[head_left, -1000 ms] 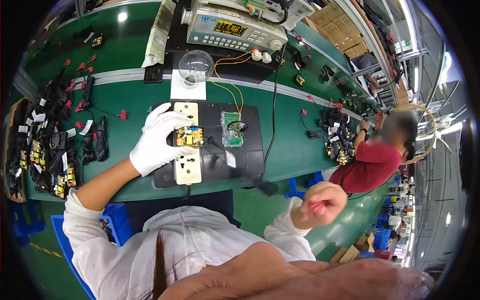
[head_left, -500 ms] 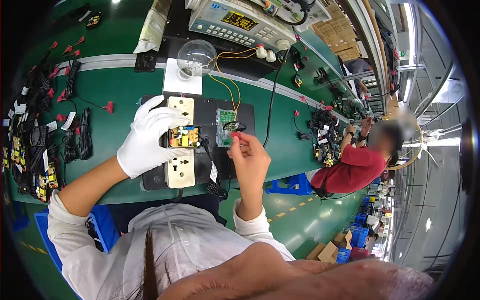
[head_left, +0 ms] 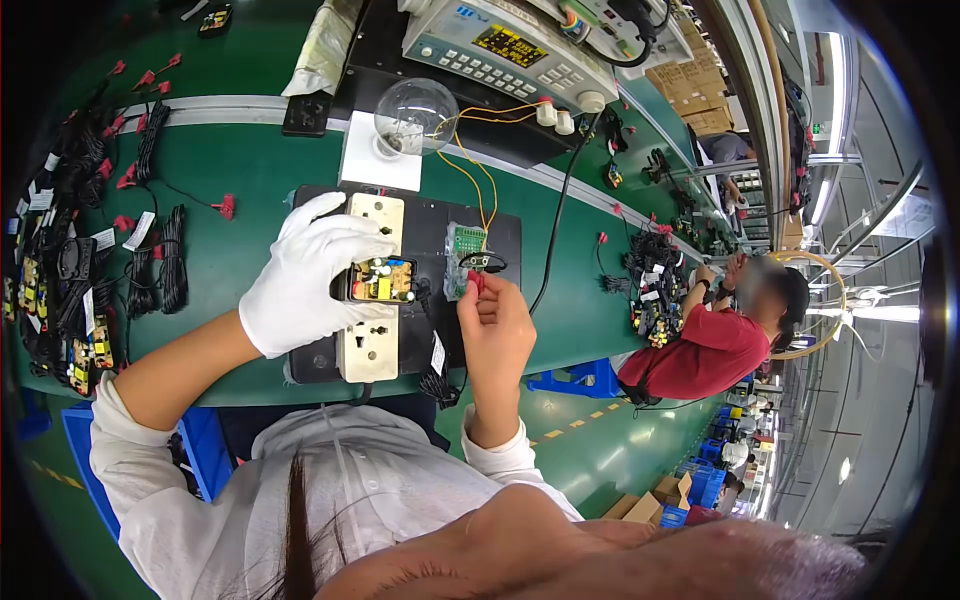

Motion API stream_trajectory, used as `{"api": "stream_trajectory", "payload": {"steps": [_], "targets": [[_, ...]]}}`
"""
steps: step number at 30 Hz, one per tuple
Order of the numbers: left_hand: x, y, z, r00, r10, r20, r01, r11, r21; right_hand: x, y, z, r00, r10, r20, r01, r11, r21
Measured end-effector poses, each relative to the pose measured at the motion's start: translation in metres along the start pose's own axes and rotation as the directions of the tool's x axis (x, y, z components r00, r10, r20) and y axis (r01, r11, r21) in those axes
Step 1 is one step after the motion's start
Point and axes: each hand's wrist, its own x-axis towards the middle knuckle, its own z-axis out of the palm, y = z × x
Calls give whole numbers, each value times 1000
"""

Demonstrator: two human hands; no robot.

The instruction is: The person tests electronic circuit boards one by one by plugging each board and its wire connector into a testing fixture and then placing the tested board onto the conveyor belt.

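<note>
My left hand (head_left: 305, 275), in a white glove, curls its fingers and thumb around an adapter circuit board in a black open case (head_left: 385, 281). That case rests over a cream socket strip (head_left: 372, 350), which is fixed on a black base plate (head_left: 425, 215). A black cord (head_left: 431, 318) runs from the case's right side down to a coiled bundle with a white tag. My bare right hand (head_left: 497, 330) pinches a red connector (head_left: 474, 283) at the lower end of a small green circuit board (head_left: 468, 240). Fingers partly hide the connector, so its exact seating is unclear.
A glass bulb (head_left: 415, 112) stands on a white block (head_left: 372, 170) behind the base plate. Yellow wires lead to a meter (head_left: 510, 50). Corded boards (head_left: 85, 260) pile up at left, with another heap (head_left: 655, 285) at right near a co-worker in red (head_left: 705, 355).
The view has shifted slightly, so the bench appears farther right. My right hand with the red connector sits slightly lower against the green board. My left hand keeps its grip.
</note>
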Motion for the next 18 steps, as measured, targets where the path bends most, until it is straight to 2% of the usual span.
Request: {"api": "stream_trajectory", "payload": {"steps": [10,14,18], "targets": [[1,-2,1,1000,-4,8,4,1000,-15,-7,14,5,995,-99,-34,100,994,44],[0,-3,1,1000,-14,22,14,1000,-2,-5,13,2,997,-76,-2,76,996,42],[-2,-5,3,999,-27,24,27,1000,0,-3,11,0,999,-5,41,0,992,126]]}}
